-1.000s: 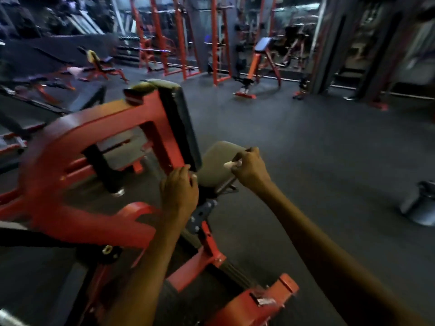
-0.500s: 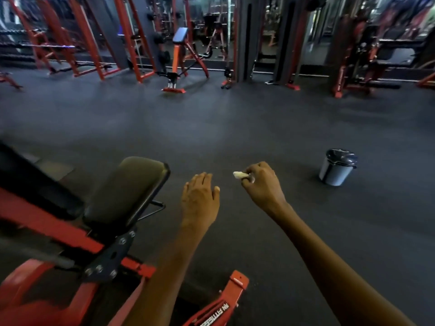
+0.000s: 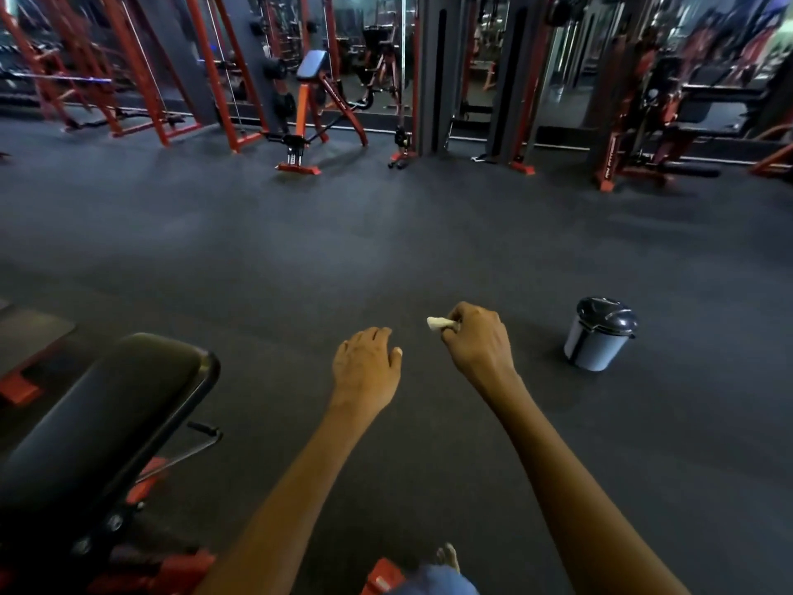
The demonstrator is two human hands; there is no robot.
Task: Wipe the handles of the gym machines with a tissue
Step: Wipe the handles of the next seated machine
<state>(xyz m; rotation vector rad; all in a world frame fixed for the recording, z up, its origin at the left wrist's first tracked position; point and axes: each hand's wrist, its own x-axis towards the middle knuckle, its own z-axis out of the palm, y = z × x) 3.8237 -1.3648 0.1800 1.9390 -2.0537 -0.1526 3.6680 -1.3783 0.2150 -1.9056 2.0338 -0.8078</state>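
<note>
My right hand (image 3: 478, 343) hovers over the dark floor, pinching a small crumpled white tissue (image 3: 441, 323) that sticks out to the left of my fingers. To its left my left hand (image 3: 367, 365) hangs palm down, holding nothing, with the fingers loosely together. The red machine with the black padded seat (image 3: 111, 416) fills the lower left corner, and neither hand touches it. No handle of that machine is visible.
A grey bin with a dark swing lid (image 3: 600, 334) stands on the floor to the right of my right hand. Across the rubber floor (image 3: 386, 234) stand red racks (image 3: 141, 75), an orange bench (image 3: 302, 113), cable towers (image 3: 429, 75) and another machine (image 3: 643, 122).
My left hand has let go of the red machine's frame and both hands have come away from it. The view has swung right, bringing the bin and open floor in.
</note>
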